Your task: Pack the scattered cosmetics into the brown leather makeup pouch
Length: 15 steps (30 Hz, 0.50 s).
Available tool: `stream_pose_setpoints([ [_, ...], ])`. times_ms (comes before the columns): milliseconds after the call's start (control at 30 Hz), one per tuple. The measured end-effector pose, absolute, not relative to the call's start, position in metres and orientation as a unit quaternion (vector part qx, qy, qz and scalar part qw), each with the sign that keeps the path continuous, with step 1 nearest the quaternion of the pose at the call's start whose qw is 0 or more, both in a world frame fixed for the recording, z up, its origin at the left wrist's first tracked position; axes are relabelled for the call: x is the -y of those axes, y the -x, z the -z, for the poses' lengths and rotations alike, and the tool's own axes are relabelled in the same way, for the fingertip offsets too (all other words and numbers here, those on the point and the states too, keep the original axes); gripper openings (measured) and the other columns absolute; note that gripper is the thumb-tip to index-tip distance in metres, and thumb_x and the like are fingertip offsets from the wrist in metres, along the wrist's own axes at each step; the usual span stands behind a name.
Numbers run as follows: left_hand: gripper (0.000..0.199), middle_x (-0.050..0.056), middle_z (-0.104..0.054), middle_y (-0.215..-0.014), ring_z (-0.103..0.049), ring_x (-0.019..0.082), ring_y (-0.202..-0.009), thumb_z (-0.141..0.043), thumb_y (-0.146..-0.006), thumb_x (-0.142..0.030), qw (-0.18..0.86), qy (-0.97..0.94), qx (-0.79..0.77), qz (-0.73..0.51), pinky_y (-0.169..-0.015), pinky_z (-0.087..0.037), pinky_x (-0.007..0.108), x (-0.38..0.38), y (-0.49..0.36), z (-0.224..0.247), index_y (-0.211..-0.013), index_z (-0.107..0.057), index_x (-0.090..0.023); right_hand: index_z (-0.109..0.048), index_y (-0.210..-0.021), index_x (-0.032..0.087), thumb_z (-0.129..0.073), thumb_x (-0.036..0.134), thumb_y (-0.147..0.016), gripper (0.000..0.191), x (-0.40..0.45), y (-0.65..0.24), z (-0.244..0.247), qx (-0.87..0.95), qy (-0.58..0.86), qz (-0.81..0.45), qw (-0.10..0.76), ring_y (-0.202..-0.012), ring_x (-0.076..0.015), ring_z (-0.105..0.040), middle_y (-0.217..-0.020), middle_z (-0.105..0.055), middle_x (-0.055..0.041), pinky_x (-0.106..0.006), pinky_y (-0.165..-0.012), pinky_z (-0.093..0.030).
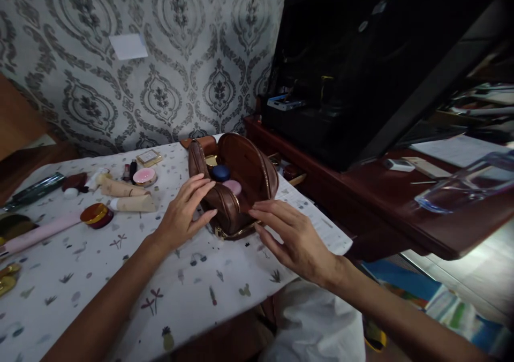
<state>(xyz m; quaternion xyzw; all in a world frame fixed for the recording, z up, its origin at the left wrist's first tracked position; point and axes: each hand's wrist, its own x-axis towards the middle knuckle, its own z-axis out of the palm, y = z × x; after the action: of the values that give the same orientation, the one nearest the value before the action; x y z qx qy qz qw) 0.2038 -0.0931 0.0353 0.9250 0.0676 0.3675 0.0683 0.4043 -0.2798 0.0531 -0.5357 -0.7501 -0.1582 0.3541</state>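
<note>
Bag near table edge | hands loosely spread beside it | cosmetics well left

No words or numbers can be read. The tan tube on the left and the gold box farther back have tiny, blurry marks.

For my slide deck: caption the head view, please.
Left hand and right hand at an open brown bag, cosmetics lying to its left on printed cloth.
</note>
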Motion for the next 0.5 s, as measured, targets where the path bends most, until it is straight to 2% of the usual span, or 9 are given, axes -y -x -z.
stream_pose_setpoints([
  [100, 0.052, 0.014, -0.054, -0.142, -0.041, 0.029, -0.145, -0.054, -0.100, -0.034, 0.066, -0.929, -0.068, -0.357, -0.118, -0.041, 0.052, 0.091, -0.206, -0.037, -0.149, -0.040, -0.023, -0.070, -0.108, 0.018, -0.048, 0.022, -0.101, 0.023, 0.272, -0.402, -0.072, 0.734, 0.570, 0.085, 0.359, -0.094, -0.0204, -0.070, -0.104, -0.074, -0.0106, -0.033, -0.083, -0.059],
  [200, 0.053, 0.015, -0.052, -0.145, -0.039, 0.030, -0.147, -0.053, -0.101, -0.037, 0.069, -0.936, -0.073, -0.339, -0.120, -0.039, 0.052, 0.090, -0.206, -0.042, -0.150, -0.040, -0.022, -0.071, -0.107, 0.019, -0.044, 0.027, -0.103, 0.029, 0.254, -0.403, -0.091, 0.716, 0.593, 0.031, 0.366, -0.092, -0.0211, -0.071, -0.103, -0.075, -0.0107, -0.034, -0.081, -0.058],
  [400, 0.065, 0.017, -0.037, -0.161, -0.025, 0.027, -0.155, -0.045, -0.103, -0.048, 0.051, -0.951, -0.077, -0.295, -0.124, -0.031, 0.049, 0.090, -0.193, -0.047, -0.157, -0.025, -0.019, -0.073, -0.111, 0.020, -0.043, 0.043, -0.102, 0.038, 0.205, -0.411, -0.091, 0.700, 0.627, 0.005, 0.342, -0.096, -0.0257, -0.073, -0.106, -0.077, -0.0103, -0.039, -0.083, -0.058],
  [500, 0.066, 0.018, -0.035, -0.162, -0.026, 0.026, -0.155, -0.040, -0.103, -0.050, 0.028, -0.948, -0.153, -0.278, -0.123, -0.030, 0.050, 0.074, -0.166, -0.040, -0.159, -0.022, -0.019, -0.070, -0.119, 0.020, -0.046, 0.045, -0.101, 0.038, 0.197, -0.408, -0.084, 0.692, 0.616, 0.046, 0.373, -0.111, -0.0295, -0.069, -0.119, -0.073, -0.0126, -0.045, -0.091, -0.057],
])
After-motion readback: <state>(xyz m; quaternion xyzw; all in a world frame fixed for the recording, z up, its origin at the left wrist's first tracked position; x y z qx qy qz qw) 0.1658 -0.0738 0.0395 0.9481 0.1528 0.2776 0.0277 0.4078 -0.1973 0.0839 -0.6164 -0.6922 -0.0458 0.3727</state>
